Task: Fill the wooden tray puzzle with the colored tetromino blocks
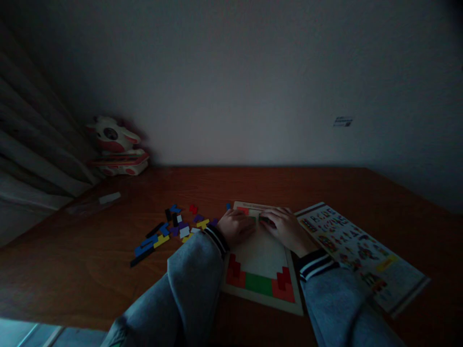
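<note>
A wooden puzzle board (264,301) lies in front of me, with a light bare middle. Red pieces fill its near corners, and a green piece (258,284) sits between them. More red and green pieces show along its far end. My left hand (236,226) rests over the board's upper left side, fingers stretched out and holding nothing visible. At the upper right, my right hand (282,225) has its fingers curled down on a dark puzzle piece (266,220), partly hidden by them. Dim light blurs the fingertips.
Loose blue, black, yellow, purple, white and red pieces (161,239) are scattered left of the board. A printed pattern sheet (361,250) lies to the right. At the back left stands a cow-shaped toy (117,147), near a clear plastic bag (96,203) and a curtain.
</note>
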The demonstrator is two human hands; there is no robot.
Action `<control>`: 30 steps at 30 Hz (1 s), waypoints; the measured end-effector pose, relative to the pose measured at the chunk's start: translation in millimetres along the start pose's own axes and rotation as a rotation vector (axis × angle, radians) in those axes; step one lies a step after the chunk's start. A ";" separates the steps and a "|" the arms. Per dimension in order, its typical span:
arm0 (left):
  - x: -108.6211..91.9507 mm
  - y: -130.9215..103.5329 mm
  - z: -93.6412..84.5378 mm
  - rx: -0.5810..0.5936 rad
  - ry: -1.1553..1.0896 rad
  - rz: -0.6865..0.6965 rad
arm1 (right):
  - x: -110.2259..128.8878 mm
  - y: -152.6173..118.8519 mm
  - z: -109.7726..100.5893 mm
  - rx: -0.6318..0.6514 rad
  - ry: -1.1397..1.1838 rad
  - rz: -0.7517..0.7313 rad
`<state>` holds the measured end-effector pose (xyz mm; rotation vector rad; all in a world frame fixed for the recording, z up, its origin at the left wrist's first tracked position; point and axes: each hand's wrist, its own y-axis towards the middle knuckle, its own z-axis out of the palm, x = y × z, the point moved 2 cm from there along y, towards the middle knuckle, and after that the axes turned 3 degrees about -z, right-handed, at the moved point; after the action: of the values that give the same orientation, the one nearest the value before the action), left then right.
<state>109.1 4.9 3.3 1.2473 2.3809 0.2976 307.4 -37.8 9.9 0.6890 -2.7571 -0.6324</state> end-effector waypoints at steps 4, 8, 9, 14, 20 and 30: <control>-5.0 -6.7 -1.6 0.055 0.058 0.048 | -0.5 -4.2 2.1 -0.005 0.003 -0.011; -5.5 -5.5 -0.9 0.088 0.098 0.053 | 1.1 -4.0 1.9 0.001 -0.005 -0.020; -5.7 -5.2 -1.0 0.098 0.105 0.046 | 1.7 -3.7 1.7 0.005 -0.008 -0.024; -6.6 -5.9 -2.3 0.126 0.159 -0.021 | 6.1 -1.2 -0.3 0.025 -0.014 -0.039; -6.0 -6.8 0.1 0.129 0.175 -0.031 | 12.6 4.0 -0.3 0.028 -0.081 -0.023; -8.2 -6.7 -1.4 0.172 0.188 -0.057 | 12.1 -2.6 8.2 -0.003 -0.110 0.054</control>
<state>107.7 -5.6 4.3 1.2742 2.6456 0.2033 295.4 -42.9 2.8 0.5944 -2.8638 -0.6819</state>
